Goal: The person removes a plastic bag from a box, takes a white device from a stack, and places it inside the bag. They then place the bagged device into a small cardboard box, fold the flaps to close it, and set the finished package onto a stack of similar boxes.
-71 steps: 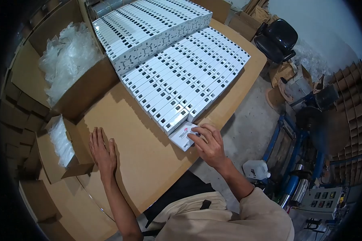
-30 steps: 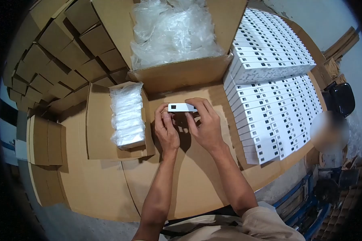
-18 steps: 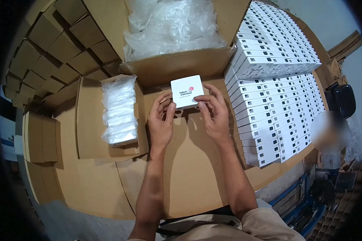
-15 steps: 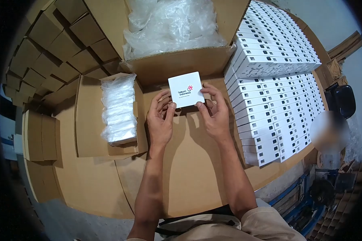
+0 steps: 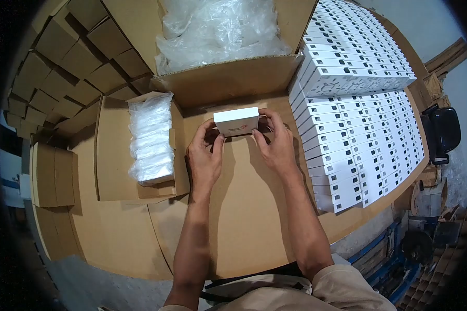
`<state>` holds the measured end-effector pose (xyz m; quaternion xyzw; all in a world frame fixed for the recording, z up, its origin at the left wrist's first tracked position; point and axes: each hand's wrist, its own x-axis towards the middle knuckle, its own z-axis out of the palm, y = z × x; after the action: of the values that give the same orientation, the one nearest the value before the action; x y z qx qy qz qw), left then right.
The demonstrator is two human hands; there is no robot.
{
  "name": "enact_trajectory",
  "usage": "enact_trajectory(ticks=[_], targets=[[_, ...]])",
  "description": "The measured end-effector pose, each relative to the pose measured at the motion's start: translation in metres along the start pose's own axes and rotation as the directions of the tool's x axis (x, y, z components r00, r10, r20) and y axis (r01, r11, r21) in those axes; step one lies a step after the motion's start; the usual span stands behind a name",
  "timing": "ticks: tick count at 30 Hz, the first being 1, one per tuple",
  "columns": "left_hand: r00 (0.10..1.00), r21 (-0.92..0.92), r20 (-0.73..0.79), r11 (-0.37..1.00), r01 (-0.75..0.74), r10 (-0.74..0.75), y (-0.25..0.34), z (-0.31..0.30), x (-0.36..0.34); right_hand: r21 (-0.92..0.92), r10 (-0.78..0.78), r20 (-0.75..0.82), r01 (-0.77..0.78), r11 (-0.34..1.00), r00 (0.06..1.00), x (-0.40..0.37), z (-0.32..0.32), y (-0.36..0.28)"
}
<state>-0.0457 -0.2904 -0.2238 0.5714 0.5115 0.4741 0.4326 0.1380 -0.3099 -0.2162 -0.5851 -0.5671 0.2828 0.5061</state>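
Between my two hands is a small white box with a red logo and dark print, tilted so that a narrow plain side faces up. My left hand grips its left edge, thumb at the near corner. On the opposite edge, my right hand is closed the same way, its thumb at the near right corner. The fingers behind the box are partly hidden. To the left, an open cardboard box holds a row of plastic-wrapped packets.
Behind my hands stands a large carton full of clear plastic bags. Stacked rows of white boxes fill the right side. Brown cartons are piled at the left, above the cardboard-covered table. A black chair is beyond.
The white box has tipped in my hands: its printed face pointed up at me before, and now a narrow side shows on top. Both hands keep their grip.
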Motion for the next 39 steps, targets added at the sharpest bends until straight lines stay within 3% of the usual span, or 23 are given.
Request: enact_trajectory(ticks=[7,22,28,31,36,39], targets=[[0.999,0.209,-0.012,0.977,-0.045,0.049,0.012,0.001,-0.003,-0.02,0.015,0.016,-0.015,1.0,1.0,-0.002,-0.002,-0.004],[0.992,0.304,-0.033,0.946,-0.109,0.125,0.008,0.003,-0.006,-0.069,0.024,0.061,-0.02,0.997,0.998,-0.003,-0.006,-0.004],[0.935,0.319,-0.187,0.919,-0.232,0.301,0.027,0.003,-0.016,0.021,-0.022,0.004,0.022,1.0,1.0,-0.001,-0.007,0.002],[0.884,0.446,-0.167,0.833,-0.327,0.437,0.049,0.001,-0.022,0.051,-0.007,-0.007,0.007,0.999,1.0,0.0,-0.006,0.006],[0.8,0.422,-0.141,0.767,-0.484,0.583,0.11,0.011,0.006,0.054,0.022,0.007,-0.022,0.998,1.0,-0.001,-0.009,0.001],[0.822,0.425,-0.078,0.764,-0.485,0.565,0.134,0.01,0.048,0.043,0.03,-0.002,-0.03,0.999,1.0,-0.003,-0.009,0.004]])
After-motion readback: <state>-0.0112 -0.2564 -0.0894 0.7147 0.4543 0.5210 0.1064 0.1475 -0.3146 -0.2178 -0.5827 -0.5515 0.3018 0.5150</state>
